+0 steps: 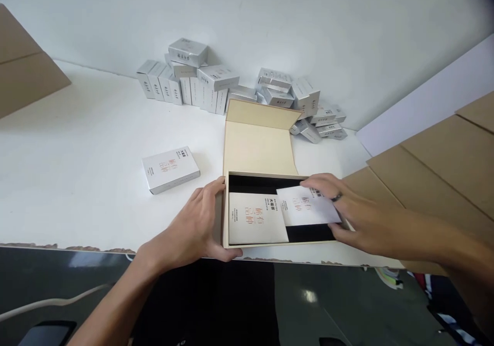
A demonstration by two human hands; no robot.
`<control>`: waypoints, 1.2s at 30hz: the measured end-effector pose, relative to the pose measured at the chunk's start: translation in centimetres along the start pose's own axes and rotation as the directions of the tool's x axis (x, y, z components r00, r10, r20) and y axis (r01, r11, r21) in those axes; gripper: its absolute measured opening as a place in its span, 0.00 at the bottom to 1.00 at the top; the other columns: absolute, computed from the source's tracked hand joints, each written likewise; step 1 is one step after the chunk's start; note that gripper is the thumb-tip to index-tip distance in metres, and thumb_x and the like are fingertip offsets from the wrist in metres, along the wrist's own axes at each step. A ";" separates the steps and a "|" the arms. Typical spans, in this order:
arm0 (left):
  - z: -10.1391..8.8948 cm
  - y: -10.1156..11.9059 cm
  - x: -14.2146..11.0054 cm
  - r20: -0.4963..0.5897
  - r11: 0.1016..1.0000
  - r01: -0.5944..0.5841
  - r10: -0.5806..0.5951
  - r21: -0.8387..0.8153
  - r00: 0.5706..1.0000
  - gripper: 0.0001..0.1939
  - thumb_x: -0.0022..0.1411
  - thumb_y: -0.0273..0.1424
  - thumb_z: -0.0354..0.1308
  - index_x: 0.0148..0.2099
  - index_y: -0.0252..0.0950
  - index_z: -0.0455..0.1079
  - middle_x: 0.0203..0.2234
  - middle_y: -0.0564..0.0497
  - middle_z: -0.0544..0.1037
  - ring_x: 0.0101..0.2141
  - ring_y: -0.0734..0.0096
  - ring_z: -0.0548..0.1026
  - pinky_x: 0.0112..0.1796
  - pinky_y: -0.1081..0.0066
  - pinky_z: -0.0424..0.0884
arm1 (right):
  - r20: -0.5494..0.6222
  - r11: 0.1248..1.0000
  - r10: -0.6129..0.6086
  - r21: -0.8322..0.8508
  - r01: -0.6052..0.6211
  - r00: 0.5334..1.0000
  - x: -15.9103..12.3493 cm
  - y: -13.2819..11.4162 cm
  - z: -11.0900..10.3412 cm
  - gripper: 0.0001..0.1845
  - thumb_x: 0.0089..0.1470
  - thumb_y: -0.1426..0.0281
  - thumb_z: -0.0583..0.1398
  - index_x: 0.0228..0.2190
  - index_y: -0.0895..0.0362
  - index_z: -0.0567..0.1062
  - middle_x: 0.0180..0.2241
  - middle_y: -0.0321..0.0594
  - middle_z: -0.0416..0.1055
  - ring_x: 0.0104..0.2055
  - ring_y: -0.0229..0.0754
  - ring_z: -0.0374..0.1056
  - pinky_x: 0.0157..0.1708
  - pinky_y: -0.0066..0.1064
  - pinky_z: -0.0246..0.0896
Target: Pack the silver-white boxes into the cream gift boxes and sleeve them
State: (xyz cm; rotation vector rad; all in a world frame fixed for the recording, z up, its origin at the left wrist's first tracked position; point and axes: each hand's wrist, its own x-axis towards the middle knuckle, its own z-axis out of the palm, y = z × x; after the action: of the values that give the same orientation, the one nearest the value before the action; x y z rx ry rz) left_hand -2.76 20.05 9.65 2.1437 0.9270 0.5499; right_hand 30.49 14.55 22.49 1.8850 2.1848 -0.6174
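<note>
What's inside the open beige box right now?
Inside the beige box, one small white box lies flat at left; the right hand holds a second white box, tilted, over the black lining. Beneath it is hidden.

head view, looking down, close to table

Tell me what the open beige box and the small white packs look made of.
Beige box: apparently rigid paperboard, matte; stiff hinged lid, dark lining inside. White pack in the right hand: thin printed carton, probably; crisp folded edges. Silvery packs behind look slightly glossy.
</note>
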 end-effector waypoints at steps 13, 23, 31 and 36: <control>0.1 0.3 0.1 -0.026 0.999 -0.048 0.049 0.023 0.998 0.64 0.44 0.52 0.73 0.72 0.42 0.38 0.64 0.35 0.60 0.63 0.32 0.62 0.58 0.36 0.66 | 0.350 0.994 0.021 -0.110 0.019 0.936 1.8 -4.5 -1.1 0.39 0.58 0.35 0.49 0.66 0.33 0.58 0.75 0.29 0.33 0.76 0.55 0.23 0.70 0.60 0.42; 0.5 -0.3 0.2 -0.043 0.985 -0.148 0.152 0.086 0.987 0.61 0.48 0.57 0.69 0.69 0.36 0.37 0.64 0.29 0.60 0.61 0.32 0.64 0.56 0.38 0.69 | 0.388 0.983 -0.090 -0.115 0.145 0.917 2.3 -4.7 -0.9 0.23 0.53 0.59 0.66 0.51 0.44 0.74 0.56 0.42 0.62 0.55 0.54 0.67 0.50 0.46 0.70; 0.4 -0.6 0.6 -0.053 0.982 -0.177 0.180 0.065 0.982 0.61 0.47 0.59 0.67 0.68 0.27 0.43 0.65 0.25 0.59 0.65 0.36 0.60 0.64 0.42 0.60 | 0.083 0.958 -0.223 -0.168 0.234 0.971 4.3 -4.8 -4.7 0.21 0.59 0.50 0.60 0.51 0.41 0.74 0.56 0.37 0.70 0.52 0.54 0.71 0.48 0.46 0.71; 0.3 -0.7 0.7 -0.072 0.982 -0.183 0.186 0.055 0.980 0.58 0.45 0.59 0.67 0.66 0.28 0.49 0.61 0.28 0.64 0.62 0.37 0.64 0.63 0.43 0.62 | -0.015 0.810 -0.565 -0.204 0.550 0.825 14.0 -15.6 -4.4 0.32 0.59 0.57 0.63 0.62 0.52 0.65 0.59 0.47 0.66 0.59 0.53 0.64 0.57 0.44 0.64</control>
State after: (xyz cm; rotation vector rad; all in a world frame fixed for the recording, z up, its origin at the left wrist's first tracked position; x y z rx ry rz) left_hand -2.42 20.74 8.96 2.2805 0.7934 0.7121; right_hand 13.33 27.37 23.66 1.1696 2.7519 -0.3973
